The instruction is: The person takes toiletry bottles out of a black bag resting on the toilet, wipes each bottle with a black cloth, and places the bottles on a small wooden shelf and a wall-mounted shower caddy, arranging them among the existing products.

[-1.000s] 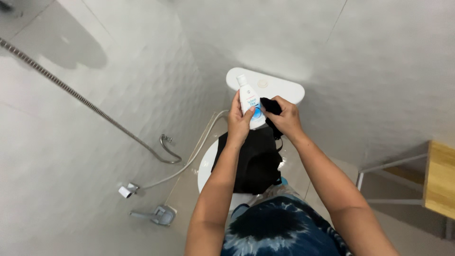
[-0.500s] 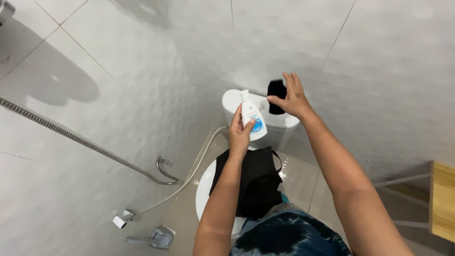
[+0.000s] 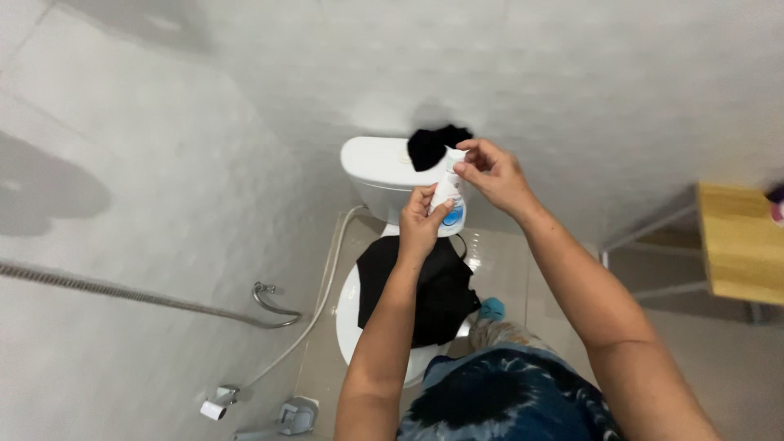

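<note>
The left hand [image 3: 420, 224] wraps its fingers tight around a white spray bottle [image 3: 448, 206], holding it upright above the toilet tank [image 3: 371, 163]. The right hand [image 3: 494, 173] pinches the bottle's top. A black cloth [image 3: 431, 145] rests on the tank, out of the way.

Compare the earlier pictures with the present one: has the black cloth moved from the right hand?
Yes. The black cloth now lies on the toilet tank, and the right hand has let go and moved to the top of the spray bottle held by the left hand.
</note>
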`<state>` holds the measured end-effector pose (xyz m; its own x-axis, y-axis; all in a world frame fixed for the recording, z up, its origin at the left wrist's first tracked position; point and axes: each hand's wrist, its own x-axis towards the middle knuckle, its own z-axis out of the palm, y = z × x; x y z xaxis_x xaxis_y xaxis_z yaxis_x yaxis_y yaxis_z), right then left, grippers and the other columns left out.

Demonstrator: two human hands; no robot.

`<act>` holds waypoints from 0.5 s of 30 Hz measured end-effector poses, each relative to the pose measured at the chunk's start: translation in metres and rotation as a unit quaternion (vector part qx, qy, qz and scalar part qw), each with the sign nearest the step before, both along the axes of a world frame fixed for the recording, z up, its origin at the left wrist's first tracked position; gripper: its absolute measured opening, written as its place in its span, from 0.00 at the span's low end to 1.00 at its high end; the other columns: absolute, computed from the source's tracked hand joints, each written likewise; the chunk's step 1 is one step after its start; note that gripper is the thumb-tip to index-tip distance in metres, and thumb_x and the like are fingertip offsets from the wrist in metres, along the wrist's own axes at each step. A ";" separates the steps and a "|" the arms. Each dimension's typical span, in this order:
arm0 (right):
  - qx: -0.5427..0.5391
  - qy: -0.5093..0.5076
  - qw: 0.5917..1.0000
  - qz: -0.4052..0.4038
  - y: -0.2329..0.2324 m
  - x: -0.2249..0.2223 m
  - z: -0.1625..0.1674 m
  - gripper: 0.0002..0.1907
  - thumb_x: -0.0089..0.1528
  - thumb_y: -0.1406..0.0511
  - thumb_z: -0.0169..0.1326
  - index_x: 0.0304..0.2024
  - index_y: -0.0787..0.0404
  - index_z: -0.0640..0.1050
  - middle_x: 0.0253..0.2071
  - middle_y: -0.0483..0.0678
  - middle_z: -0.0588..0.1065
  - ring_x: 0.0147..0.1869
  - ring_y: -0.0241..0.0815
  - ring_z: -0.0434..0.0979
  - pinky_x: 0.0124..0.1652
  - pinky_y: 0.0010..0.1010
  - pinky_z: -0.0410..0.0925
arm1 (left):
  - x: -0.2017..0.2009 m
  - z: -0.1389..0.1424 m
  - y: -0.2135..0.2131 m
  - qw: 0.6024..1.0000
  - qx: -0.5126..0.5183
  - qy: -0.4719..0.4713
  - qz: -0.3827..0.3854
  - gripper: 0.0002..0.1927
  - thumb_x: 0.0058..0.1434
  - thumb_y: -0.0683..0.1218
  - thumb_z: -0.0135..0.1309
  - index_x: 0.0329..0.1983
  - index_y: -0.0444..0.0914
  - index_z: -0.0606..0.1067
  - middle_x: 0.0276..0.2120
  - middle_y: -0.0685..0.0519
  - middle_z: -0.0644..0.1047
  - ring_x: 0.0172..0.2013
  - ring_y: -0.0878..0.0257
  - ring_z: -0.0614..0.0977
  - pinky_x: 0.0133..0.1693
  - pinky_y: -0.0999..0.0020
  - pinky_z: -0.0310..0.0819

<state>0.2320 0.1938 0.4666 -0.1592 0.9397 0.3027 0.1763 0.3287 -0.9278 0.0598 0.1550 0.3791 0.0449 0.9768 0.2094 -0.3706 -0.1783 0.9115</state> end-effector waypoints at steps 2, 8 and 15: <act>0.006 -0.077 0.995 -0.058 -0.014 0.015 0.011 0.17 0.62 0.61 0.65 0.47 0.64 0.78 0.30 0.40 0.74 0.33 0.29 0.71 0.36 0.25 0.68 | 0.015 0.002 -0.007 1.000 -0.006 0.015 -0.023 0.16 0.65 0.37 0.58 0.55 0.29 0.72 0.46 0.47 0.81 0.46 0.67 0.82 0.48 0.72 0.77; 0.010 -0.215 0.967 -0.139 -0.034 0.063 0.032 0.17 0.56 0.59 0.68 0.38 0.63 0.78 0.22 0.43 0.73 0.25 0.34 0.71 0.28 0.28 0.66 | 0.065 -0.001 -0.006 0.996 -0.023 0.053 -0.062 0.15 0.67 0.41 0.58 0.53 0.30 0.73 0.45 0.48 0.82 0.44 0.69 0.80 0.47 0.73 0.75; -0.016 -0.222 0.944 -0.245 -0.042 0.168 0.032 0.15 0.57 0.60 0.67 0.36 0.62 0.77 0.24 0.46 0.75 0.26 0.37 0.74 0.30 0.30 0.68 | 0.177 -0.008 0.018 0.988 0.010 0.064 -0.142 0.11 0.70 0.42 0.57 0.52 0.33 0.75 0.45 0.50 0.81 0.46 0.70 0.79 0.49 0.72 0.74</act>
